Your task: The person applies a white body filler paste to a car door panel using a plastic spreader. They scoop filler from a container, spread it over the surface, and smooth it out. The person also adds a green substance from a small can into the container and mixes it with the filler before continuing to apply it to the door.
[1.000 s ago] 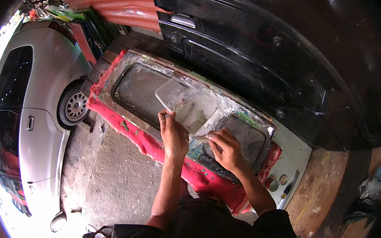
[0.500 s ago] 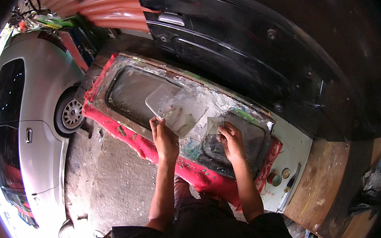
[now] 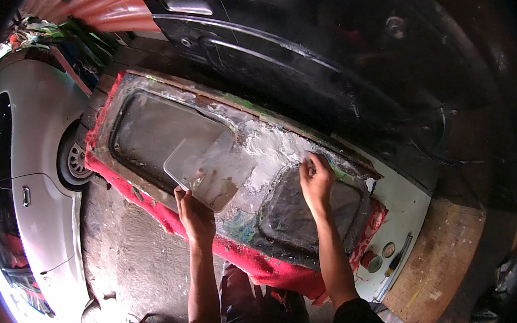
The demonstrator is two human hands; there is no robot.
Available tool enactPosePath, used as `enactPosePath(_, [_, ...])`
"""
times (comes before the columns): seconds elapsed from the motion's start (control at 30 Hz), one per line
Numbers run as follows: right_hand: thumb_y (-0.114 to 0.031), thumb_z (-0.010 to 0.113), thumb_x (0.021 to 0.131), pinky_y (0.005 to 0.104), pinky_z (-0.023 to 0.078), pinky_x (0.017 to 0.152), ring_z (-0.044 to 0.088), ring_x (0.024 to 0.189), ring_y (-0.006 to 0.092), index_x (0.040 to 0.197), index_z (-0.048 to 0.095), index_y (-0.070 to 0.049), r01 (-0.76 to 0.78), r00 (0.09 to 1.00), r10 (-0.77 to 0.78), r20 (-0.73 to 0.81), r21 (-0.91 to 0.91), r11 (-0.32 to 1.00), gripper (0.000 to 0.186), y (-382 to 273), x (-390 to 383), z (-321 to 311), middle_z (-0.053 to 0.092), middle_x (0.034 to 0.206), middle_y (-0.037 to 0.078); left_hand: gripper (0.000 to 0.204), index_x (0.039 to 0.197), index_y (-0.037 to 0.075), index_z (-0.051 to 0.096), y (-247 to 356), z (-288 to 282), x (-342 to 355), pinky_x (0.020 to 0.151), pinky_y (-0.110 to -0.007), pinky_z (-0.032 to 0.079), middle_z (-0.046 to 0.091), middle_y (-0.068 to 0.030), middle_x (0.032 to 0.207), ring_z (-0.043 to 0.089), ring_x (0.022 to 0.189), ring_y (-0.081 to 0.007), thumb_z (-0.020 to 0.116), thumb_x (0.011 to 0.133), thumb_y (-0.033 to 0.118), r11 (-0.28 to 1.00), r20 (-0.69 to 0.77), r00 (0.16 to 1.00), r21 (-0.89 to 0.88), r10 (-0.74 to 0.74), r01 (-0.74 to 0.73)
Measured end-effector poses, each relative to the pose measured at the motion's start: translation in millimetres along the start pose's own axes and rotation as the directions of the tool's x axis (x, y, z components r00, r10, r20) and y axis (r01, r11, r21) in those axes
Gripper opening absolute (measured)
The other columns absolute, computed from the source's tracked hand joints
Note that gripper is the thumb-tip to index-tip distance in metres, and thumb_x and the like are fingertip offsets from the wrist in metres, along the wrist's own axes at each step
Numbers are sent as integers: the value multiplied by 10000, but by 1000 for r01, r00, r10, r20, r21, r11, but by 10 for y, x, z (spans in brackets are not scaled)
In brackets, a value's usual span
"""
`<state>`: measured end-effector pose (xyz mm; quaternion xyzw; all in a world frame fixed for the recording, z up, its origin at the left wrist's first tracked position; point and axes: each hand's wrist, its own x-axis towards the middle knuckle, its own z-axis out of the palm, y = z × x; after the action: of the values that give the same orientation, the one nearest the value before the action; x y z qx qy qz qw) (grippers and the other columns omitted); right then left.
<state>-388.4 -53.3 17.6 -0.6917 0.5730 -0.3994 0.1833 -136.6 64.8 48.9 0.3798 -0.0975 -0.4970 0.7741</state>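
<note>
My left hand (image 3: 195, 218) grips the near edge of a clear plastic sheet (image 3: 179, 161) with rounded corners, smeared with pale paste. The sheet is over a worn work panel (image 3: 133, 192), whose surface is grimy and paint-stained. White paste (image 3: 269, 145) is spread across the panel's middle. At the right end of that paste, my right hand (image 3: 317, 184) is closed in a pinch. Half a second earlier a small translucent square spreader showed in those fingers; now it is hardly visible. Beneath the right hand is a dark, rounded recess (image 3: 293, 219) in the panel.
Red cloth (image 3: 248, 256) hangs along the panel's near edge. A small round tin (image 3: 372, 262) and a brush (image 3: 393, 266) lie on a pale board at the right. A large black vehicle panel (image 3: 297, 31) stands behind. At the left is a silver car (image 3: 39, 154).
My left hand and the plastic sheet have moved left and nearer. The right hand has risen slightly onto the white paste, and its spreader has turned out of clear sight. The view has shifted.
</note>
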Motion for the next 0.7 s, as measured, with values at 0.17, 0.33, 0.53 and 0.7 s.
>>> enactPosePath(0.17, [55, 652, 861, 431, 530, 739, 645, 864, 360, 1062, 632, 46, 194, 981, -192, 37, -99, 976, 203, 48, 142, 310, 623, 1001, 194, 279, 1277, 68, 442, -231, -109, 76, 1058, -635, 470, 498, -187, 1434, 483, 1353, -426, 411, 1032, 197, 999, 38, 999, -27, 23, -22])
enactPosePath(0.33, [48, 647, 866, 445, 525, 804, 623, 952, 373, 1047, 630, 75, 259, 955, -224, 193, -181, 949, 183, 103, 213, 434, 603, 1026, 210, 271, 1248, 79, 447, -275, -179, 87, 1053, -541, 491, 568, -156, 1333, 548, 1302, -364, 451, 995, 175, 999, -78, 997, -52, -1, -3])
enactPosePath(0.53, [36, 637, 872, 453, 523, 820, 615, 954, 376, 1031, 631, 78, 318, 923, -276, 269, -131, 939, 164, 140, 17, 539, 603, 1043, 214, 269, 1250, 81, 463, -189, -378, 89, 1037, -508, 501, 575, -150, 1327, 575, 1267, -343, 454, 1004, 190, 1000, -104, 994, -19, 12, -15])
enactPosePath(0.7, [22, 643, 865, 453, 516, 829, 608, 977, 376, 1011, 623, 60, 299, 901, -255, 351, -76, 951, 153, 15, -179, 557, 602, 1049, 202, 298, 1283, 87, 438, -117, -396, 55, 1040, -575, 503, 532, -180, 1401, 530, 1319, -405, 437, 1007, 199, 998, -92, 995, -61, -23, 18])
